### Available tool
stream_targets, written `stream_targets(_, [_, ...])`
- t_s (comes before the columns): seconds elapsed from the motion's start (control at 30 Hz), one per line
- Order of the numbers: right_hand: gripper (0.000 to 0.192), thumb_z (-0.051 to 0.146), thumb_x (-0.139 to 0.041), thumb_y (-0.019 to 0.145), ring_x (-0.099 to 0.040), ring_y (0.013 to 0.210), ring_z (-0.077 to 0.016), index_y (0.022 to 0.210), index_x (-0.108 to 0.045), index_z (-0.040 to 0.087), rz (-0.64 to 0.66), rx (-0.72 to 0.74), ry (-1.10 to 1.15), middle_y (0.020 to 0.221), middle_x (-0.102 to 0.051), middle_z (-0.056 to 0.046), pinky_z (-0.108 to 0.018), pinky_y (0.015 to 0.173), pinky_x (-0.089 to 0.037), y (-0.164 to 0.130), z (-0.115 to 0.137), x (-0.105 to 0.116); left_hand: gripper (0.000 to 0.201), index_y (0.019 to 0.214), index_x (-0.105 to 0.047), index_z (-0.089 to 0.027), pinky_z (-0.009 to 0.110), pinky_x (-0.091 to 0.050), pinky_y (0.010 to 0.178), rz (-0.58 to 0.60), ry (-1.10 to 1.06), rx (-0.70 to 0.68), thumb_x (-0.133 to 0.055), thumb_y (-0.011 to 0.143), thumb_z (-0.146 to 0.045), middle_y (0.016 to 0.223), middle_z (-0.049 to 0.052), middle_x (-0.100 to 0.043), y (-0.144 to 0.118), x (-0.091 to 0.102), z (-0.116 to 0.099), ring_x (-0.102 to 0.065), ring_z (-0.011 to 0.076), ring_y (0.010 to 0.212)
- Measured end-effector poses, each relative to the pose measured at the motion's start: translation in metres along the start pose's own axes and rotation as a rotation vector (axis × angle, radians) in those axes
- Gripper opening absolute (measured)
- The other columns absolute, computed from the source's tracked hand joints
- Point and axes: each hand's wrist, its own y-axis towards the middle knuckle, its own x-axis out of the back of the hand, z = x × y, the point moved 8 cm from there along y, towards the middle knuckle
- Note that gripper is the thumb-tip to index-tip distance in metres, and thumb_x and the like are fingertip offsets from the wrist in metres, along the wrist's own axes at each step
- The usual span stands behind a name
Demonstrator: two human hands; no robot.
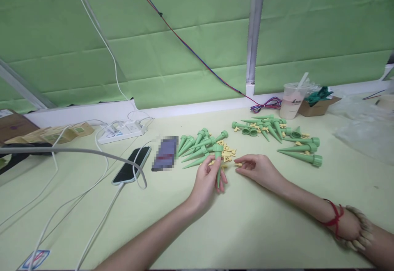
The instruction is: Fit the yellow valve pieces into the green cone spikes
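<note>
Spikes (197, 154) lie between phone (127, 171) and cup (289, 105).

Piled green spikes (197, 153) suggest a workshop.

From the middle of our view, twelve o'clock is a green wall (200, 0) with red and blue wires (160, 14). Our worktop (261, 226) is pale yellow-green. At six we have green spikes (200, 152) and yellow taps (228, 154); at three, a clear cup (289, 101) with pale pink drink and dark lettering, and a brown box (318, 109). At eight, a phone (131, 166) shows black inside a pale mint edge; at nine, a white power strip (131, 129); at four, our red ribbon (334, 221).
</note>
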Motion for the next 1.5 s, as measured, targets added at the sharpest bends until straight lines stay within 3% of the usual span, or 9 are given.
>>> stream_targets(0.17, [0.043,0.041,-0.066,0.070,-0.062,0.095,-0.0220,0.107,-0.064,0.020,-0.007,0.000,0.210,0.113,-0.061,-0.009,-0.032,0.075,-0.054,0.001,0.009,0.000,0.035,0.090,-0.042,-0.020,0.018,-0.034,0.034,0.066,0.017,0.022,-0.043,0.082,-0.054,0.049,-0.005,-0.053,-0.001,-0.006,0.005,-0.048,0.0098,0.033])
stream_targets(0.37, [0.034,0.044,-0.071,0.062,-0.063,0.071,-0.0166,0.078,-0.065,0.014,0.104,-0.090,0.361,0.079,-0.067,-0.006,-0.027,0.064,-0.049,-0.002,0.010,-0.011,0.036,0.097,-0.039,-0.021,0.017,-0.033,0.034,0.190,0.024,0.036,-0.048,0.080,-0.052,0.055,-0.004,-0.058,-0.005,-0.017,0.013,-0.048,0.0085,0.035])
stream_targets(0.67, [0.029,0.032,-0.070,0.066,-0.043,0.047,-0.0065,0.061,-0.045,0.017,0.046,-0.023,0.261,0.053,-0.048,0.005,-0.019,0.045,-0.034,-0.008,0.016,-0.008,0.038,0.096,-0.047,-0.017,0.018,-0.031,0.035,0.229,0.090,0.028,-0.045,0.082,-0.052,0.044,-0.004,-0.053,-0.002,-0.018,0.017,-0.046,0.0095,0.035])
stream_targets(0.77, [0.021,0.025,-0.064,0.069,-0.045,0.050,-0.0082,0.060,-0.046,0.017,-0.019,0.110,0.126,0.055,-0.049,0.004,-0.020,0.048,-0.038,-0.008,0.027,0.000,0.039,0.096,-0.048,-0.016,0.018,-0.031,0.037,0.229,0.119,0.032,-0.044,0.082,-0.052,0.041,-0.005,-0.050,-0.003,-0.019,0.016,-0.043,0.0091,0.034])
stream_targets(0.97, [0.021,0.016,-0.057,0.072,-0.043,0.052,-0.0093,0.052,-0.049,0.017,-0.235,0.643,-0.284,0.052,-0.048,0.002,-0.022,0.049,-0.033,-0.020,0.059,0.019,0.039,0.096,-0.049,-0.016,0.019,-0.030,0.039,0.228,0.109,0.054,-0.044,0.082,-0.052,0.037,-0.007,-0.044,-0.008,-0.022,0.012,-0.041,0.0088,0.034])
stream_targets(1.07, [0.009,0.022,-0.061,0.071,-0.046,0.049,-0.0086,0.065,-0.060,0.016,-0.167,0.492,-0.181,0.057,-0.055,0.000,-0.022,0.048,-0.038,-0.008,0.046,0.026,0.039,0.101,-0.046,-0.017,0.019,-0.031,0.039,0.195,0.034,0.050,-0.046,0.082,-0.051,0.045,-0.005,-0.050,-0.008,-0.020,0.010,-0.043,0.0086,0.037])
stream_targets(1.27, [0.039,0.048,-0.064,0.069,-0.053,0.053,-0.0100,0.087,-0.066,0.014,0.153,-0.053,0.431,0.073,-0.062,-0.005,-0.022,0.045,-0.045,0.006,0.015,0.005,0.036,0.102,-0.048,-0.015,0.021,-0.039,0.045,0.149,0.115,-0.015,-0.049,0.081,-0.045,0.057,-0.001,-0.056,-0.005,-0.012,0.002,-0.050,0.0097,0.045])
stream_targets(1.37, [0.044,0.044,-0.071,0.064,-0.054,0.061,-0.0102,0.096,-0.065,0.015,0.162,-0.154,0.509,0.080,-0.062,-0.005,-0.020,0.046,-0.045,0.003,0.011,-0.002,0.032,0.101,-0.050,-0.015,0.022,-0.040,0.048,0.142,0.160,-0.047,-0.048,0.082,-0.041,0.061,0.000,-0.057,-0.005,-0.012,-0.003,-0.050,0.0095,0.048])
stream_targets(1.5, [0.034,0.044,-0.069,0.069,-0.055,0.069,-0.0107,0.085,-0.068,0.014,0.340,-0.203,0.594,0.083,-0.060,-0.005,-0.019,0.050,-0.047,-0.003,0.012,-0.014,0.034,0.103,-0.050,-0.015,0.022,-0.040,0.049,0.114,0.178,-0.036,-0.050,0.081,-0.040,0.062,0.000,-0.058,-0.005,-0.010,-0.002,-0.049,0.0098,0.048])
